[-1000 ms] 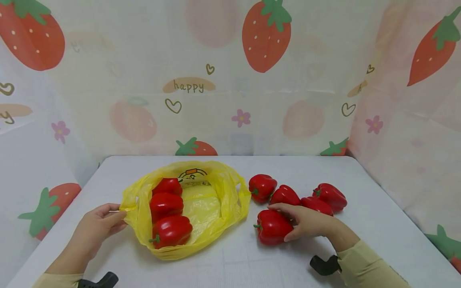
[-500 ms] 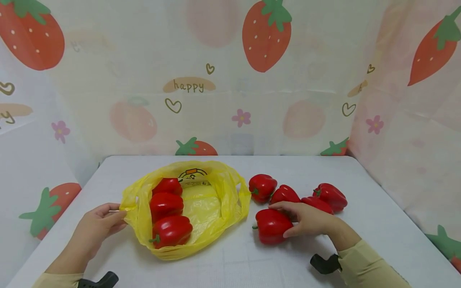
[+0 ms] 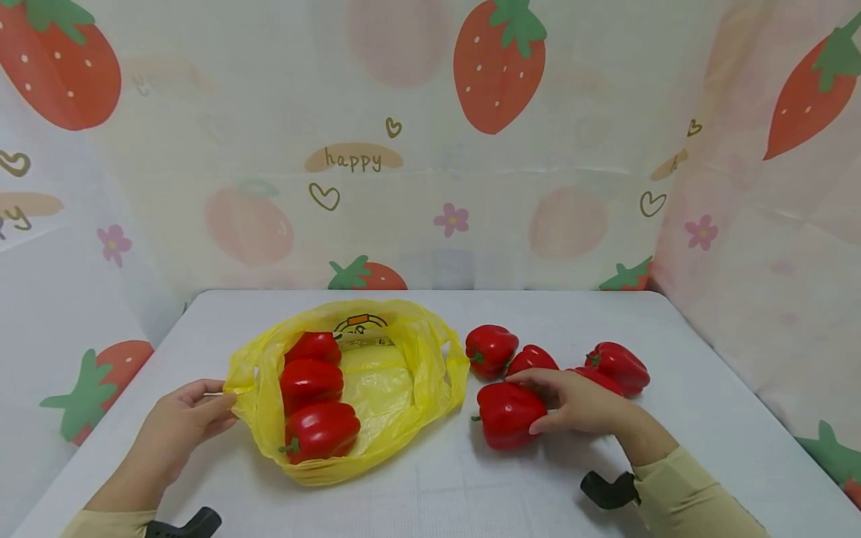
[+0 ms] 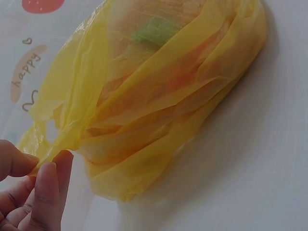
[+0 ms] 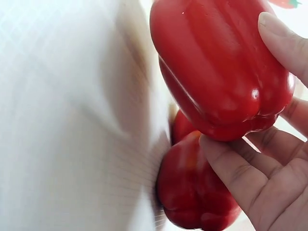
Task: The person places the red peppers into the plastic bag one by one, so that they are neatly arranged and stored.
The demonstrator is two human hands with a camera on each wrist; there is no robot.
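A yellow plastic bag (image 3: 377, 385) lies on its side with its mouth open towards the head camera. Three red bell peppers are lined up inside its left half, the nearest bell pepper (image 3: 323, 432) with a green stem. My left hand (image 3: 184, 418) pinches the bag's left handle between thumb and fingers; in the left wrist view the gathered film (image 4: 67, 137) runs into the fingertips. My right hand (image 3: 578, 401) grips another red bell pepper (image 3: 509, 416), thumb on one side and fingers on the other. The right wrist view shows this held pepper (image 5: 221, 62) close up.
Behind the right hand lie several more red bell peppers, among them one at the back left (image 3: 491, 350) and one at the far right (image 3: 619, 368). The white table (image 3: 430, 501) meets a strawberry-printed cloth (image 3: 417, 246) at its back edge.
My right hand and the pepper in it have shifted slightly up and back, with the pepper edging a little left. The left hand and the bag have stayed in place.
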